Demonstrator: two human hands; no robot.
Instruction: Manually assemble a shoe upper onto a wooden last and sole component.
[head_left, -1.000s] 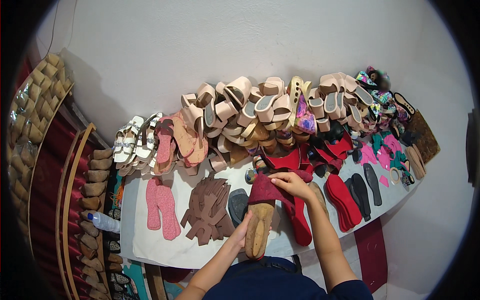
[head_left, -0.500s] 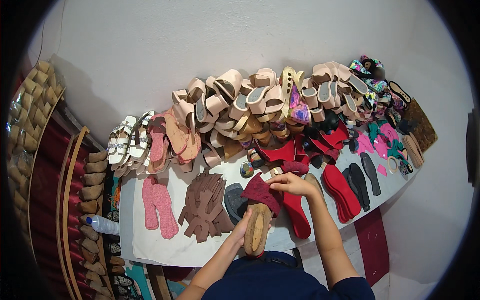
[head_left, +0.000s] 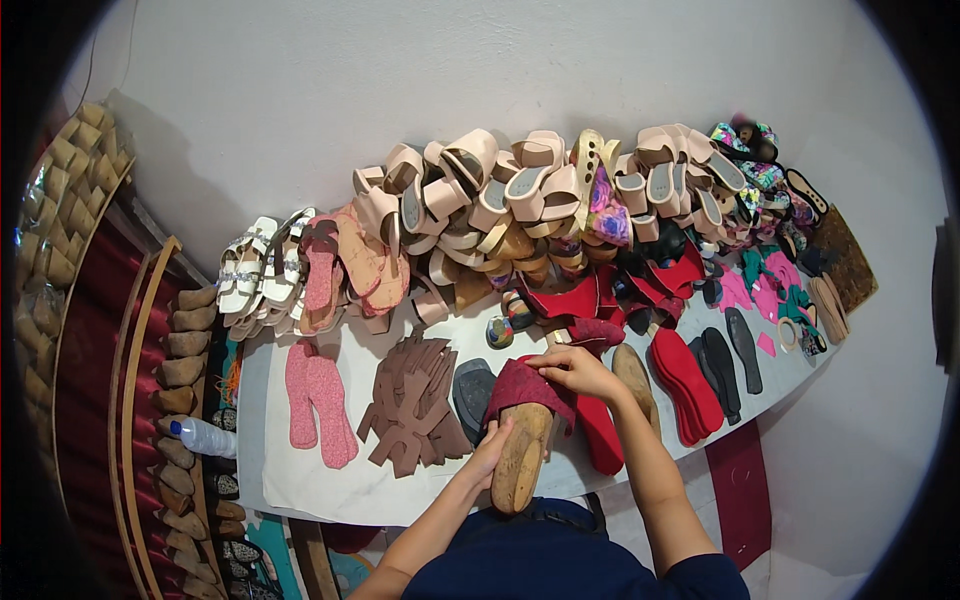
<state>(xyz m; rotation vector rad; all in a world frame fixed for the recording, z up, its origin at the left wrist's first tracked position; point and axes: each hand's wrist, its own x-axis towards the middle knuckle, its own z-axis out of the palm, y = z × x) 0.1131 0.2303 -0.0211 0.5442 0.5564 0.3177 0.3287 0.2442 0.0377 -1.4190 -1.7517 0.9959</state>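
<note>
My left hand [head_left: 487,458] is closed around the side of a wooden shoe last [head_left: 520,455], held upright in front of me over the table's near edge. A dark red textured shoe upper [head_left: 522,390] lies across the far end of the last as a wide band, one edge hanging at the right. My right hand [head_left: 578,372] pinches the upper's top right edge between thumb and fingers. Behind them lie a dark grey sole [head_left: 472,400] and a red sole [head_left: 600,440]. Another wooden last [head_left: 634,385] rests beside my right forearm.
On the white table [head_left: 270,470] lie pink insoles [head_left: 322,405], brown cut straps [head_left: 410,405], stacked red soles [head_left: 685,385] and black soles [head_left: 718,372]. Beige heeled sandals [head_left: 540,190] are piled along the wall. At the left, a clear bottle [head_left: 208,439] stands near racked lasts [head_left: 182,372].
The upper, which stood up in a point beyond the last, now lies folded across it. The last has turned, so its grooved face no longer shows. My right hand has stayed at the upper's edge.
</note>
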